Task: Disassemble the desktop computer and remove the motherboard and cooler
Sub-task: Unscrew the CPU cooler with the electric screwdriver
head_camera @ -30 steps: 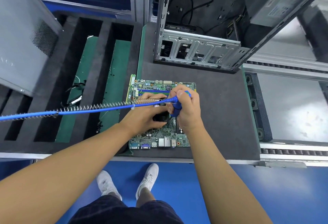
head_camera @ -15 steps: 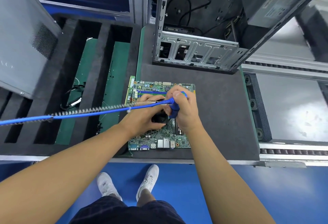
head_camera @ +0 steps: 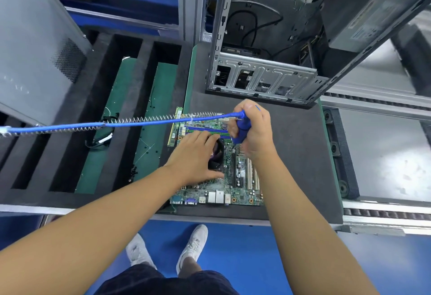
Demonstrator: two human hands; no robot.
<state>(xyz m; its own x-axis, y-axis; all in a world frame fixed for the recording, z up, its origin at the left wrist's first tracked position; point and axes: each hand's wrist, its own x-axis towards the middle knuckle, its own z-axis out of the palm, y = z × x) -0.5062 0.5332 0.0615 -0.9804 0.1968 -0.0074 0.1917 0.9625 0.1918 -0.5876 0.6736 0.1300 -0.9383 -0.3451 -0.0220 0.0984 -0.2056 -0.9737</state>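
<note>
A green motherboard (head_camera: 242, 192) lies flat on the dark grey mat (head_camera: 298, 154) near the front edge. On it sits a black cooler fan (head_camera: 218, 154), partly hidden under my left hand (head_camera: 198, 157), whose fingers and thumb wrap round the cooler. My right hand (head_camera: 254, 129) grips a blue electric screwdriver (head_camera: 241, 131) upright, its bit down on the board just right of the cooler. The screwdriver's blue cable (head_camera: 116, 123) with a spring coil runs off to the left. Behind the board stands the opened metal computer case (head_camera: 263, 77).
A black foam tray (head_camera: 70, 145) with long slots over green panels lies to the left, holding loose cables and small screws. A grey side panel (head_camera: 35, 49) leans at far left. A conveyor rail (head_camera: 377, 103) runs at right. A power supply (head_camera: 363, 12) sits inside the case.
My right hand with the screwdriver has shifted slightly to the right side of the cooler. My left hand stays on the cooler, its fingers now spread over the top.
</note>
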